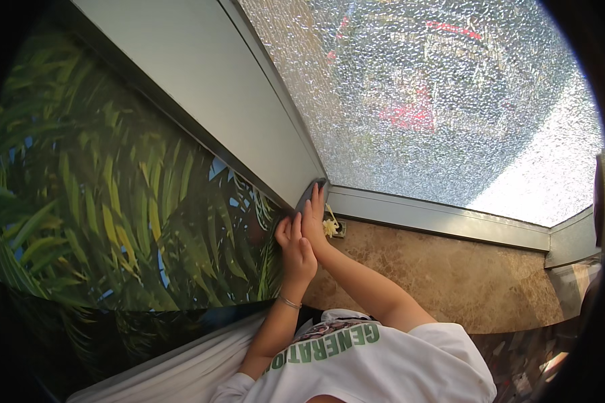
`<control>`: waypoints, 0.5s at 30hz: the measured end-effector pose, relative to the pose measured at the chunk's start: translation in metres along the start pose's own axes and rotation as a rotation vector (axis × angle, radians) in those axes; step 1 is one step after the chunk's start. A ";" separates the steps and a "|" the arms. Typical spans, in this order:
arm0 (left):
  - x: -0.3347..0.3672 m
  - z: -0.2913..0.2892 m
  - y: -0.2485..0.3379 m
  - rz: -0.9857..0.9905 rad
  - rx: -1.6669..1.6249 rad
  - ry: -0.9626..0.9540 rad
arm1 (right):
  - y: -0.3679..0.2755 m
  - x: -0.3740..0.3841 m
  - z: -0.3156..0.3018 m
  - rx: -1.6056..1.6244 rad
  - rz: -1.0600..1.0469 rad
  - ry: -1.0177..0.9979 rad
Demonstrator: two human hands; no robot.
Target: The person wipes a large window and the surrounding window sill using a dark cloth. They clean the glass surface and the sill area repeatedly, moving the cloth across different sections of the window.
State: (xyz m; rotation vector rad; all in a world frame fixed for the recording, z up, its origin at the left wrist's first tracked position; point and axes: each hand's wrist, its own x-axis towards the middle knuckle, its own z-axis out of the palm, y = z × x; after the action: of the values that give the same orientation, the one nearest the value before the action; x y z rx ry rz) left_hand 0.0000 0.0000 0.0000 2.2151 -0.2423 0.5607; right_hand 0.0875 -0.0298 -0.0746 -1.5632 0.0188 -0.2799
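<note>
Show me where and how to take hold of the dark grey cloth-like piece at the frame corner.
Probably pinch the bare left edge of the dark grey cloth-like piece, coming from the upper left over the pale frame. That edge shows beside the right hand, whose extended fingers cover part of it. It looks thin and flat, so fingertips suit best.

Post [208, 80]: broad face open to a hand above the cloth [306, 197].
Corner: post and rail [444, 220] meet, blocking passage past the cloth.
Panel [114, 221]: walls off the outer side of the left hand [298, 257].
Ledge [464, 275]: room to the right (the flower [331, 227] stands just beside the right hand [312, 221]).
</note>
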 end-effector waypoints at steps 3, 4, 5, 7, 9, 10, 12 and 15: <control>-0.005 0.002 -0.001 -0.049 -0.041 -0.071 | 0.018 0.001 0.006 0.046 0.083 0.032; -0.004 0.002 -0.005 -0.037 -0.038 -0.075 | 0.017 0.005 0.007 0.055 0.092 0.042; -0.003 0.001 -0.008 -0.026 -0.035 -0.078 | 0.016 0.007 0.009 0.063 0.101 0.051; -0.006 0.002 -0.011 -0.020 -0.032 -0.070 | 0.020 0.006 0.011 0.068 0.111 0.064; -0.010 0.001 -0.012 -0.031 -0.016 -0.069 | 0.023 0.004 0.015 0.087 0.143 0.086; -0.010 0.003 -0.010 -0.039 -0.007 -0.075 | 0.033 0.007 0.017 0.105 0.171 0.124; -0.012 0.006 -0.008 -0.067 -0.017 -0.095 | 0.050 0.018 0.023 0.142 0.224 0.194; -0.016 0.007 -0.010 -0.105 -0.089 -0.140 | 0.058 0.023 0.025 0.148 0.262 0.218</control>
State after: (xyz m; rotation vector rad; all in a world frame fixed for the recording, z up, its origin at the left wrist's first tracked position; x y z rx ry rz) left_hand -0.0081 0.0014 -0.0181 2.1686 -0.2174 0.3323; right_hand 0.1240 -0.0109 -0.1274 -1.3601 0.3625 -0.2377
